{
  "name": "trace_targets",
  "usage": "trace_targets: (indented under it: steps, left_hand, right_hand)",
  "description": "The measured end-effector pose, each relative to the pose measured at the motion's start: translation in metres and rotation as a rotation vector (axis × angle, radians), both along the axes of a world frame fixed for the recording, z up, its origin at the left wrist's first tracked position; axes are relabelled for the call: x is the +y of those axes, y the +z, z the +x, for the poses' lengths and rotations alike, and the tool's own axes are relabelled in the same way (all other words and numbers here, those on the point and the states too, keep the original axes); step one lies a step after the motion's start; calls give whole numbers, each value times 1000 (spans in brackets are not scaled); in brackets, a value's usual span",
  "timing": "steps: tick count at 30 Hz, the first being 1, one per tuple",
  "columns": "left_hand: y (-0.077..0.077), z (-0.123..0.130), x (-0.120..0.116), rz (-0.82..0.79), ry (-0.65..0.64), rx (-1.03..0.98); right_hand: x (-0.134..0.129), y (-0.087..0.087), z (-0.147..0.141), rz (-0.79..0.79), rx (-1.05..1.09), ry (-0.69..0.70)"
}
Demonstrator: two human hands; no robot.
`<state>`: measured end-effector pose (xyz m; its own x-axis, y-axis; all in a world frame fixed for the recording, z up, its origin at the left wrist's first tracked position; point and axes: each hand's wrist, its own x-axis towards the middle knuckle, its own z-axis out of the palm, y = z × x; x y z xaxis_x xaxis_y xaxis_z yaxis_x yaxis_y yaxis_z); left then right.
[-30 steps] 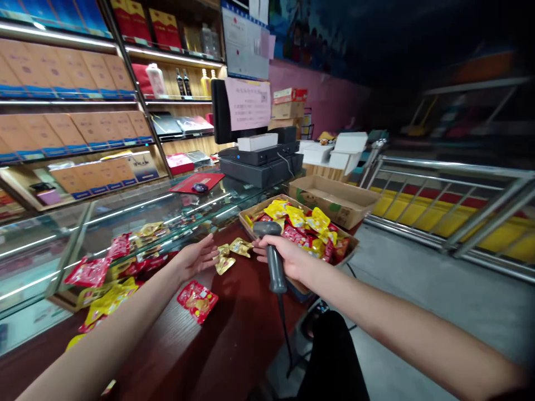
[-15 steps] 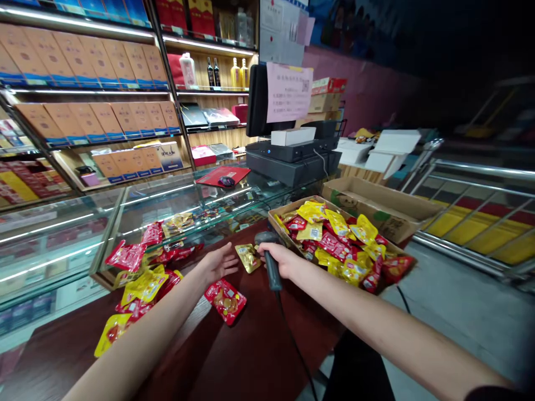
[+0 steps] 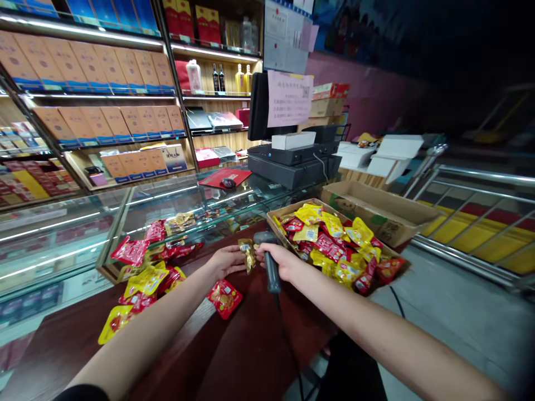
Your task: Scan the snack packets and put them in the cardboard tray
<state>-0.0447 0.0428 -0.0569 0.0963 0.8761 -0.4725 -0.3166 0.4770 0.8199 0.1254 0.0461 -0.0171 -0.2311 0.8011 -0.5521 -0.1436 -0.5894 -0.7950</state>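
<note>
My right hand [image 3: 276, 260] is wrapped round the handle of a dark grey handheld scanner [image 3: 272, 274] with a cable. Between my two hands is a small gold packet [image 3: 248, 255], upright. The fingers of my left hand [image 3: 228, 262] close on its left side, and my right fingertips are at its right edge. A red packet [image 3: 224, 298] lies on the dark red tabletop [image 3: 188, 356] just below my left hand. To the right stands an open carton [image 3: 273, 218] full of red and yellow packets [image 3: 330, 245].
More red and yellow packets [image 3: 146, 278] lie at the left beside a glass display case [image 3: 167, 203]. Behind stand a monitor [image 3: 259, 106], a mouse [image 3: 228, 183] and shelves of boxes. Another carton [image 3: 380, 209] and a metal rail [image 3: 480, 172] are at the right.
My left hand has moved right and closed on the gold packet, which has turned more upright. My right hand still holds the scanner.
</note>
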Motion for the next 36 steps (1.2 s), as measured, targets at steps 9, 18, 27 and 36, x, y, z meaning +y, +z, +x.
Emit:
trace_targets:
  steps: [9, 18, 27, 36]
  left_hand:
    - [15, 12, -5, 75, 86, 75]
    - [15, 5, 6, 69, 175, 89]
    - [8, -1, 5, 76, 180, 73]
    - [10, -4, 3, 89, 162, 118]
  right_hand:
    - [-61, 30, 15, 242, 79, 37]
    - [-105, 28, 16, 340, -7, 119]
    - [-111, 34, 15, 342, -92, 187]
    - [-111, 39, 15, 325, -65, 195]
